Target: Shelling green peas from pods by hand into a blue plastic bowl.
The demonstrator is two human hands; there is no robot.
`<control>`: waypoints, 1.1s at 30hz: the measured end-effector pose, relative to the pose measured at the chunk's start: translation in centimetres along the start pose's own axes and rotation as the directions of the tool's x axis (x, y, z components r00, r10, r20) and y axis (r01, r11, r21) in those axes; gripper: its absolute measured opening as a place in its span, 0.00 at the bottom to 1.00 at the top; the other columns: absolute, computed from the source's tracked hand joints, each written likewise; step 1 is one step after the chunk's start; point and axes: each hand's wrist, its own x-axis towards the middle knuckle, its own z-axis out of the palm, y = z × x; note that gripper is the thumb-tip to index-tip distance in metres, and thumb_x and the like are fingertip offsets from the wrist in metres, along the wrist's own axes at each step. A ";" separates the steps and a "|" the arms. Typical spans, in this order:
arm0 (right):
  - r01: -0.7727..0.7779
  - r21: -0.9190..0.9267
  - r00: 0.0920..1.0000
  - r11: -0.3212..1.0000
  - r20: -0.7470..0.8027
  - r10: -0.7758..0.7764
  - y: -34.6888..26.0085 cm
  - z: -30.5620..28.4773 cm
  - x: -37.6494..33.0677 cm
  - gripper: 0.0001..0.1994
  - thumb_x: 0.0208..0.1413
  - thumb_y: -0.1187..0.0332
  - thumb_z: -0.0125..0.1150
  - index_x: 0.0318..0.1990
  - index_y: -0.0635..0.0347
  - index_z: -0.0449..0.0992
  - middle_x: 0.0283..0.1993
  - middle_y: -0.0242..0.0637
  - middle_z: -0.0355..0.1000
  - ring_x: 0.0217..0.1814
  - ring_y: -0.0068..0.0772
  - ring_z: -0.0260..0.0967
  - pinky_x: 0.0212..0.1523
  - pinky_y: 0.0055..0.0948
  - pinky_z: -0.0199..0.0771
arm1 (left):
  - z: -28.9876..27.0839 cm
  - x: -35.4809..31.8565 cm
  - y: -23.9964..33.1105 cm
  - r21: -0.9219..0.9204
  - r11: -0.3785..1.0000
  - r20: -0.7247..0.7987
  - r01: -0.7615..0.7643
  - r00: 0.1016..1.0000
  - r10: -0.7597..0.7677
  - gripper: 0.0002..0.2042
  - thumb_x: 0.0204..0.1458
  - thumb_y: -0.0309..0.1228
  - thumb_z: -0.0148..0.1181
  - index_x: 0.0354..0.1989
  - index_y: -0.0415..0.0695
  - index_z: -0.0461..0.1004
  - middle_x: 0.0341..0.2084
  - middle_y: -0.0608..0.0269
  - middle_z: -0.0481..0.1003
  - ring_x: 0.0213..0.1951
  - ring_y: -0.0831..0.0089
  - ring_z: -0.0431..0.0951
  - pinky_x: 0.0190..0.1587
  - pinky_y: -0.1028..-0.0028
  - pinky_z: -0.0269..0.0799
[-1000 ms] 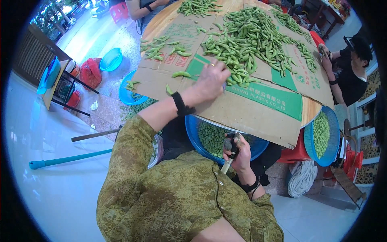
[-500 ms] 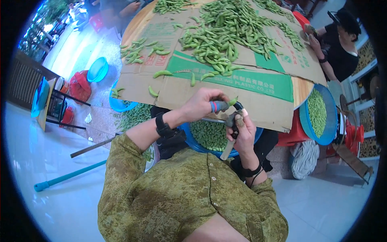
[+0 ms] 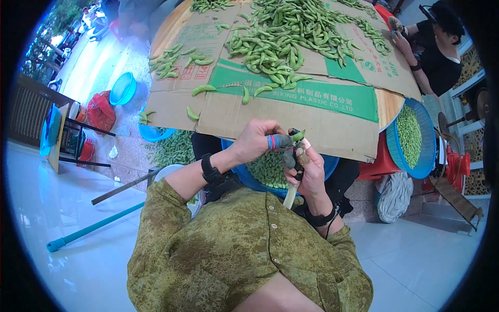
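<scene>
My left hand (image 3: pixel 264 139) is closed, with its finger and thumb around a green bean pod (image 3: pixel 298 136). Coloured bands and a dark cover wrap one of its fingers. Close against it, my right hand (image 3: pixel 310 169) grips a small dark tool with a pale, flat handle (image 3: pixel 290 196) sticking out below the palm; the tool's working end is mostly hidden at the pod. Dark covers sit on some right fingers too. Below both hands is a blue basin (image 3: pixel 251 179) of shelled green beans (image 3: pixel 270 169), partly hidden by them.
A cardboard-covered table (image 3: pixel 234 115) bears a heap of pods (image 3: pixel 291 31) and several loose ones. At right stand a blue basket (image 3: pixel 427 156) of shelled beans and a person (image 3: pixel 442 47) at work. Pods lie on the floor (image 3: pixel 179 151) beside a blue-green pole (image 3: pixel 93 229).
My hands have come together, the left moving slightly right and down. The tool now meets the pod, and its pale handle points more steeply downward.
</scene>
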 end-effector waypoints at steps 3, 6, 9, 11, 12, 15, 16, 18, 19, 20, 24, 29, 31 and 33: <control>0.020 -0.023 1.000 1.000 -0.009 -0.020 0.1 0.2 0.0 0.20 0.63 0.68 0.47 0.62 0.59 0.60 0.33 0.31 0.65 0.19 0.17 0.53 0.14 0.16 0.55 | 0.3 -0.3 -0.1 0.008 0.998 -0.014 -0.057 0.998 0.057 0.06 0.53 0.28 0.60 0.35 0.38 0.75 0.25 0.69 0.75 0.26 0.85 0.71 0.28 0.82 0.66; -0.014 -0.021 0.995 1.000 -0.102 0.012 0.2 0.4 0.1 0.18 0.62 0.70 0.47 0.59 0.60 0.63 0.33 0.31 0.66 0.18 0.17 0.53 0.13 0.16 0.55 | 0.2 -0.4 -0.3 0.007 0.994 0.007 -0.106 0.994 0.106 0.06 0.54 0.26 0.59 0.36 0.37 0.74 0.26 0.69 0.74 0.28 0.84 0.71 0.30 0.82 0.67; -0.002 0.031 0.995 1.000 -0.097 0.005 0.3 0.0 0.1 0.17 0.61 0.71 0.48 0.57 0.60 0.66 0.33 0.32 0.67 0.17 0.16 0.52 0.13 0.16 0.54 | -0.1 -0.5 -0.6 -0.020 0.995 0.059 -0.098 0.993 0.099 0.06 0.55 0.24 0.57 0.39 0.37 0.73 0.28 0.67 0.75 0.29 0.82 0.72 0.32 0.81 0.68; -0.052 0.058 0.998 0.997 -0.026 0.053 0.0 -0.2 0.0 0.17 0.60 0.71 0.49 0.56 0.61 0.66 0.32 0.33 0.68 0.16 0.16 0.51 0.12 0.16 0.54 | -0.5 -0.7 -0.9 -0.055 0.996 0.081 -0.075 0.994 0.079 0.06 0.55 0.25 0.57 0.39 0.37 0.72 0.29 0.67 0.75 0.28 0.82 0.72 0.31 0.81 0.68; -0.052 0.057 0.998 0.997 -0.024 0.053 -0.1 -0.2 0.1 0.17 0.60 0.71 0.49 0.56 0.61 0.66 0.32 0.33 0.68 0.16 0.16 0.51 0.12 0.16 0.54 | -0.8 -0.7 -1.2 -0.195 0.980 0.117 0.029 0.993 -0.006 0.06 0.55 0.25 0.56 0.39 0.38 0.72 0.29 0.66 0.75 0.28 0.82 0.73 0.29 0.81 0.68; -0.078 0.066 0.997 0.995 0.008 0.077 -0.5 0.3 0.3 0.16 0.59 0.69 0.51 0.54 0.62 0.64 0.30 0.37 0.66 0.15 0.15 0.47 0.10 0.15 0.50 | -0.7 -0.7 -1.4 -0.441 0.878 0.178 0.187 0.977 -0.118 0.06 0.56 0.28 0.56 0.38 0.40 0.71 0.26 0.64 0.74 0.25 0.81 0.73 0.24 0.82 0.66; -0.093 0.078 0.996 0.993 0.003 0.094 -0.7 0.6 0.3 0.16 0.59 0.70 0.51 0.54 0.62 0.64 0.30 0.38 0.67 0.14 0.15 0.47 0.09 0.15 0.50 | -0.5 -0.7 -1.4 -0.547 0.803 0.198 0.237 0.968 -0.151 0.05 0.56 0.29 0.55 0.37 0.41 0.71 0.24 0.64 0.74 0.22 0.81 0.72 0.21 0.83 0.64; -0.112 0.089 0.994 0.990 0.001 0.113 -0.8 0.7 0.3 0.16 0.59 0.70 0.51 0.54 0.62 0.64 0.31 0.40 0.68 0.14 0.15 0.47 0.09 0.15 0.50 | -0.7 -0.4 -2.0 -0.606 0.746 0.270 0.275 0.954 -0.132 0.07 0.56 0.30 0.56 0.38 0.41 0.72 0.23 0.65 0.73 0.21 0.81 0.71 0.20 0.83 0.62; -0.120 0.126 0.993 0.985 0.026 0.118 -0.7 0.6 0.3 0.16 0.59 0.70 0.51 0.54 0.62 0.64 0.32 0.41 0.68 0.14 0.15 0.47 0.09 0.15 0.49 | -0.7 -0.4 -2.2 -0.657 0.683 0.341 0.318 0.934 -0.107 0.08 0.56 0.32 0.57 0.39 0.41 0.72 0.21 0.65 0.72 0.19 0.81 0.69 0.20 0.83 0.60; -0.129 0.162 0.991 0.978 0.050 0.123 -0.7 0.5 0.3 0.16 0.59 0.70 0.51 0.54 0.62 0.64 0.33 0.41 0.69 0.14 0.15 0.47 0.09 0.14 0.49 | -0.7 -0.4 -2.3 -0.659 0.683 0.338 0.315 0.935 -0.106 0.08 0.56 0.32 0.57 0.39 0.41 0.72 0.21 0.65 0.72 0.19 0.81 0.69 0.20 0.83 0.60; -0.177 0.271 0.967 0.946 0.229 0.116 -0.4 -0.8 0.7 0.18 0.60 0.70 0.51 0.56 0.62 0.63 0.36 0.42 0.70 0.15 0.15 0.49 0.10 0.15 0.52 | -0.8 -0.5 -2.0 -0.659 0.651 0.363 0.377 0.917 -0.164 0.08 0.55 0.33 0.58 0.38 0.42 0.72 0.20 0.64 0.72 0.17 0.80 0.67 0.19 0.81 0.59; -0.244 0.327 0.968 0.913 0.029 0.249 -0.5 -0.9 0.8 0.17 0.61 0.69 0.49 0.57 0.56 0.63 0.30 0.34 0.65 0.16 0.15 0.49 0.10 0.15 0.50 | -0.7 -0.4 -0.1 0.427 0.709 0.144 -0.562 0.816 0.560 0.10 0.48 0.24 0.59 0.39 0.38 0.70 0.21 0.56 0.72 0.20 0.66 0.72 0.23 0.70 0.67; -0.265 0.351 0.963 0.898 0.055 0.263 -0.5 -1.0 0.9 0.17 0.61 0.68 0.49 0.58 0.56 0.63 0.29 0.32 0.64 0.16 0.15 0.49 0.11 0.15 0.50 | -0.5 -1.2 1.4 0.767 0.284 0.322 -0.575 0.728 0.605 0.16 0.39 0.20 0.58 0.40 0.35 0.70 0.22 0.55 0.68 0.25 0.58 0.72 0.28 0.63 0.70; -0.286 0.374 0.958 0.882 0.081 0.276 -0.5 -1.1 1.0 0.17 0.61 0.68 0.49 0.58 0.55 0.63 0.28 0.31 0.63 0.16 0.15 0.49 0.11 0.15 0.50 | -0.1 -1.7 1.3 0.794 0.234 0.330 -0.561 0.721 0.609 0.17 0.35 0.20 0.56 0.38 0.34 0.71 0.23 0.57 0.66 0.26 0.57 0.72 0.28 0.63 0.69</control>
